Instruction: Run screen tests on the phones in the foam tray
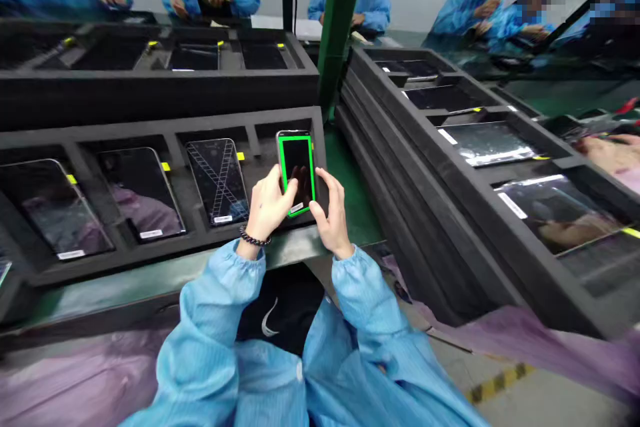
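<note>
A phone [297,170] with a dark screen and a bright green border is held upright between both hands, above the rightmost slot of a black foam tray [200,130]. My left hand [267,207] grips its left edge and lower corner, thumb on the screen. My right hand [331,210] clasps its right edge. A dark bead bracelet [254,239] circles my left wrist. Both arms wear light blue sleeves.
The tray's other slots hold three dark-screened phones [219,180] with yellow tabs. Another foam tray [150,57] sits behind, and a stack of trays [450,147] with wrapped phones stands at the right. A green post [340,13] rises between them. Several people in blue coats work beyond.
</note>
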Motion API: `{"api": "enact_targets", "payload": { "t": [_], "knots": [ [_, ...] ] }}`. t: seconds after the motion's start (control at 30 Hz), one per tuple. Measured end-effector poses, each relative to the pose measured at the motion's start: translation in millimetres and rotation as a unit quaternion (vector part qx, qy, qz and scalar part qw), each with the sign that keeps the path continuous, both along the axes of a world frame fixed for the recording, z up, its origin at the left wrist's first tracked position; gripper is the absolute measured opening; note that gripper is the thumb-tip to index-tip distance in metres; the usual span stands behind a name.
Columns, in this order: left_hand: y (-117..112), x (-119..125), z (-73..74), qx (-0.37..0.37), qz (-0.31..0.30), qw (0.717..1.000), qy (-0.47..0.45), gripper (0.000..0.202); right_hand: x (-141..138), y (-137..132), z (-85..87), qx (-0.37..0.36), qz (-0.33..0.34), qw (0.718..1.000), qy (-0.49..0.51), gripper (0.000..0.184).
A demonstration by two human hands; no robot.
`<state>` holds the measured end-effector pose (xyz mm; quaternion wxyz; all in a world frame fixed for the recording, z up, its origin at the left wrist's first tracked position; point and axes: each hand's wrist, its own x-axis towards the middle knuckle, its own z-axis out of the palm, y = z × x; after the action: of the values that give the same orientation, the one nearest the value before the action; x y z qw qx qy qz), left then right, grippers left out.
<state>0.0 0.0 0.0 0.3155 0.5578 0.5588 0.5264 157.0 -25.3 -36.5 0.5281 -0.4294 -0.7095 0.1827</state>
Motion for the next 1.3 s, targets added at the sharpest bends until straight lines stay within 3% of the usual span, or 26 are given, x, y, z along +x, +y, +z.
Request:
{"api": "enact_targets", "payload": {
  "t": [0.07,0.17,0.27,0.37,0.43,0.6,0.8,0.93,1.13,1.3],
  "knots": [
    [5.7,-3.2,0.8,0.014,0.021,1.0,-0.012,0.008,-6.1,-5.2,-3.0,0.006,-0.027,1.0,0.006,0.06],
    [15.8,-3.2,7.1,0.041,0.039,0.994,-0.089,0.015,-16.1,-4.5,2.4,-0.007,-0.02,0.999,0.045,0.065],
    [29.8,4.0,17.7,0.073,0.041,0.976,-0.2,0.026,-25.4,10.5,19.3,-0.046,0.049,0.992,0.105,0.071],
    [45.0,13.7,24.2,0.094,0.05,0.961,-0.255,0.033,-31.4,33.0,32.3,-0.088,0.112,0.982,0.127,0.083],
    [51.5,18.7,24.1,0.091,0.023,0.946,-0.31,0.041,-32.9,45.2,32.9,-0.101,0.123,0.978,0.133,0.093],
    [46.7,22.3,20.1,0.059,-0.114,0.887,-0.443,0.051,-32.6,50.3,20.9,-0.091,0.125,0.981,0.121,0.1],
    [38.0,19.7,24.1,0.029,-0.153,0.863,-0.481,0.06,-36.9,42.1,21.7,-0.075,0.035,0.993,0.08,0.107],
    [36.4,18.2,26.9,0.014,-0.164,0.858,-0.487,0.064,-36.8,41.4,22.4,-0.089,0.055,0.99,0.095,0.114],
    [36.7,18.5,27.7,0.024,-0.166,0.858,-0.485,0.066,-33.8,42.6,21.0,-0.093,0.105,0.979,0.147,0.101],
    [38.7,18.2,26.9,0.031,-0.144,0.872,-0.468,0.063,-30.9,43.1,27.6,-0.126,0.136,0.952,0.244,0.066]
  ]
}}
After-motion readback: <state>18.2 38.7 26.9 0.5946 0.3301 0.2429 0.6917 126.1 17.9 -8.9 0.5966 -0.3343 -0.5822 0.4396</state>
